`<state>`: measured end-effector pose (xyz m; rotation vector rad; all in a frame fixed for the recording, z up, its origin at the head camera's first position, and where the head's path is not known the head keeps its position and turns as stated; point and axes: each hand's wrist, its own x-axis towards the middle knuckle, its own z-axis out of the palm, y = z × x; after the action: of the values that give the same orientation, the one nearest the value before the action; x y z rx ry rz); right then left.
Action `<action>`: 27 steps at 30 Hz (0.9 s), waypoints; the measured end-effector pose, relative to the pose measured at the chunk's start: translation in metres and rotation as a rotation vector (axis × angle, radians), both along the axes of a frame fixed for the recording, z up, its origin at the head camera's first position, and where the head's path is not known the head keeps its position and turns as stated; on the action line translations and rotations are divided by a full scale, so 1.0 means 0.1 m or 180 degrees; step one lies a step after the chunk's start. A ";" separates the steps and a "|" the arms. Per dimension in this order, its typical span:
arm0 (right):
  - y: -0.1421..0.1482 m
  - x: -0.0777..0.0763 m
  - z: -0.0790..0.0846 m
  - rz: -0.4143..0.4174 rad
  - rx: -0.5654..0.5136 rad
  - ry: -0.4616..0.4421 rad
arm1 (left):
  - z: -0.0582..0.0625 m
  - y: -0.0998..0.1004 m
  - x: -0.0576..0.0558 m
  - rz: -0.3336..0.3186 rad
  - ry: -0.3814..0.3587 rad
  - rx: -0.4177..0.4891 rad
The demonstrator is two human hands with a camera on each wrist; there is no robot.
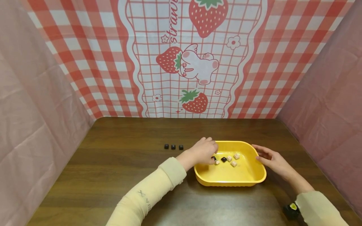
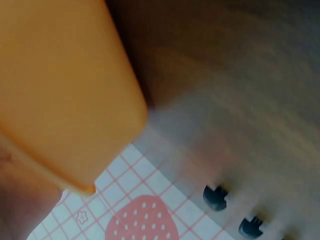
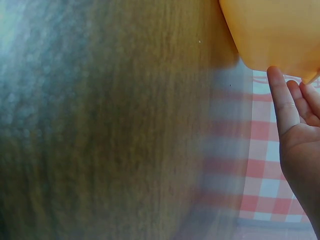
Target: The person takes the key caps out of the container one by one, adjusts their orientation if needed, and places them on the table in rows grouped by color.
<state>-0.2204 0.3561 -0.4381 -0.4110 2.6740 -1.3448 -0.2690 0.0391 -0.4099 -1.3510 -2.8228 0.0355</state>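
A yellow tray [image 1: 230, 183] holds several small cube-like keycaps, black and cream. My left hand [image 1: 202, 152] reaches over its left rim, fingers bent down inside. Right at those fingertips lie a black keycap [image 1: 214, 158] and a cream keycap [image 1: 217, 162]; I cannot tell whether the fingers pinch the black one. Another black keycap [image 1: 224, 159] lies further in, beside cream keycaps [image 1: 233, 164]. My right hand [image 1: 272, 160] rests its fairly straight fingers [image 3: 283, 102] against the tray's right side, thumb near the rim.
Left of the tray, three black keycaps [image 1: 173, 147] stand in a row on the brown wooden table [image 1: 127, 150]. A checked strawberry cloth [image 1: 110, 62] hangs behind it, with pink cloth [image 1: 325, 78] at the sides. A black device [image 1: 291, 211] is at the right wrist.
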 end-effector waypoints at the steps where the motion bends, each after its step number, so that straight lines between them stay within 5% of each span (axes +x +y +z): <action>1: 0.00 0.00 0.00 -0.0003 -0.0004 0.0000 | -0.02 0.02 0.00 -0.0003 -0.0004 -0.0018; 12: -0.03 0.02 0.02 0.0038 -0.0077 0.0037 | -0.14 0.19 0.03 0.0197 0.0039 -0.0363; 27: -0.04 0.04 0.04 0.0050 -0.0055 0.0028 | -0.19 0.22 0.07 0.0228 0.0026 -0.0379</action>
<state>-0.2169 0.3525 -0.4346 -0.4401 2.6623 -1.3657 -0.2624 0.0613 -0.4292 -1.2655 -2.9036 0.2126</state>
